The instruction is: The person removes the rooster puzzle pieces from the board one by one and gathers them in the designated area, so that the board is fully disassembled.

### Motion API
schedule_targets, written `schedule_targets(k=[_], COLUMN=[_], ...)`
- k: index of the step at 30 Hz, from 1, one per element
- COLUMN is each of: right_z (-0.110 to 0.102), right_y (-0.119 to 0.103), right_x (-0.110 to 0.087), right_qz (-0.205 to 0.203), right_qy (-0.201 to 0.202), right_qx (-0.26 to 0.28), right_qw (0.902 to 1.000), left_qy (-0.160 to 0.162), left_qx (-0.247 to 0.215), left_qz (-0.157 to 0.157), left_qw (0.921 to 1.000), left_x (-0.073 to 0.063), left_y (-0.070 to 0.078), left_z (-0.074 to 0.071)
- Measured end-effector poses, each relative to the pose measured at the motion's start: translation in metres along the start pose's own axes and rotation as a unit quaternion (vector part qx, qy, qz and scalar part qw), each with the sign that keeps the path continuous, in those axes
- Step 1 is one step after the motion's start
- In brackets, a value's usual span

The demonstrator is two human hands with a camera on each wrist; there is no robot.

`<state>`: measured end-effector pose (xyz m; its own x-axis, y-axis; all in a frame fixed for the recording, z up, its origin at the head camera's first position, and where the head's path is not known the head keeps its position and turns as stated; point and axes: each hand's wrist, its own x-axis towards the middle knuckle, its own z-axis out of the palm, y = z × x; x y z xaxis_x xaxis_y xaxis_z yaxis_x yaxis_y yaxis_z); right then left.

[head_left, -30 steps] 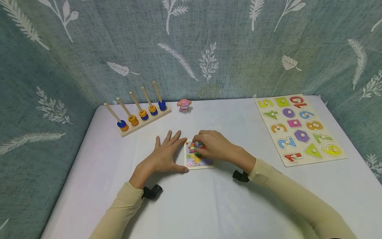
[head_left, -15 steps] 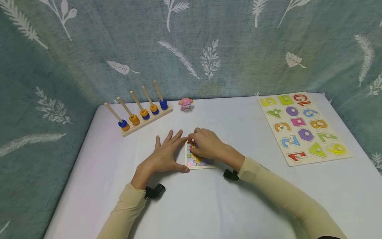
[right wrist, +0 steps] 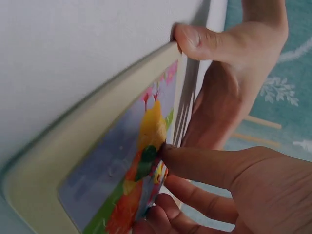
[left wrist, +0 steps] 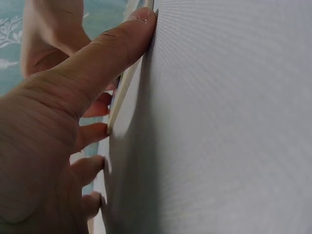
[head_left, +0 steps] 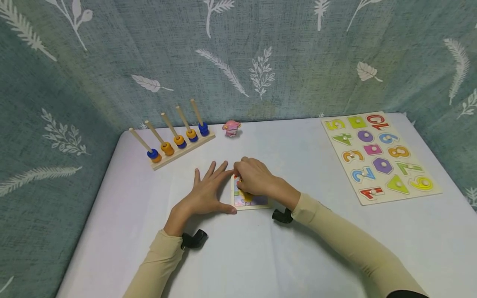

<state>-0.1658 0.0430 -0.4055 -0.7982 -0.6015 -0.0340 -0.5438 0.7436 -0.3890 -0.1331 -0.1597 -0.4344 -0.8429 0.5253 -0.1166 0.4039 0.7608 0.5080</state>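
Note:
A small framed jigsaw puzzle (head_left: 252, 207) with a colourful picture lies on the white table between my hands. My left hand (head_left: 204, 195) is spread beside its left edge; thumb and index finger touch the two left corners of the frame. Curled over the puzzle's upper part is my right hand (head_left: 256, 177). In the right wrist view the pale wooden frame (right wrist: 92, 122) surrounds a yellow, green and orange picture. There the right thumb and fingers pinch at a puzzle piece (right wrist: 158, 173) at the picture's far side, mostly hidden by the fingers.
At the back left stands a peg stacker (head_left: 182, 154) with blue and orange rings on upright pegs. A small pink toy figure (head_left: 231, 128) sits near the back edge. A number-and-shape peg board (head_left: 355, 191) lies at the right. Patterned green cloth (head_left: 167, 54) hangs behind.
My right hand has shifted a little left and up over the puzzle, covering more of its upper part. The left hand has stayed in place at the frame's edge.

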Motion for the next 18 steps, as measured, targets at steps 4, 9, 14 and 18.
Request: schedule_targets(k=[4, 9, 14, 18], right_z=[-0.0026, -0.0008, 0.0023, 0.0028], right_y=[-0.0012, -0.0028, -0.0015, 0.0001], right_x=[0.0008, -0.0003, -0.0028, -0.0045], right_qz=[-0.002, 0.001, 0.000, 0.000], right_qy=[-0.011, -0.010, 0.003, 0.011], right_qx=[0.000, 0.011, 0.005, -0.001], right_qw=[0.9999, 0.9999, 1.0000, 0.9999], left_qy=[-0.002, -0.001, 0.000, -0.001], left_qx=[-0.004, -0.004, -0.005, -0.007], left_qz=[-0.003, -0.002, 0.001, 0.001], left_qw=[1.0000, 1.0000, 1.0000, 1.0000], left_x=[-0.0006, -0.0023, -0.0020, -0.0013], left_y=[0.0004, -0.0007, -0.0022, -0.0021], left_z=[-0.0002, -0.0008, 0.0002, 0.0007])
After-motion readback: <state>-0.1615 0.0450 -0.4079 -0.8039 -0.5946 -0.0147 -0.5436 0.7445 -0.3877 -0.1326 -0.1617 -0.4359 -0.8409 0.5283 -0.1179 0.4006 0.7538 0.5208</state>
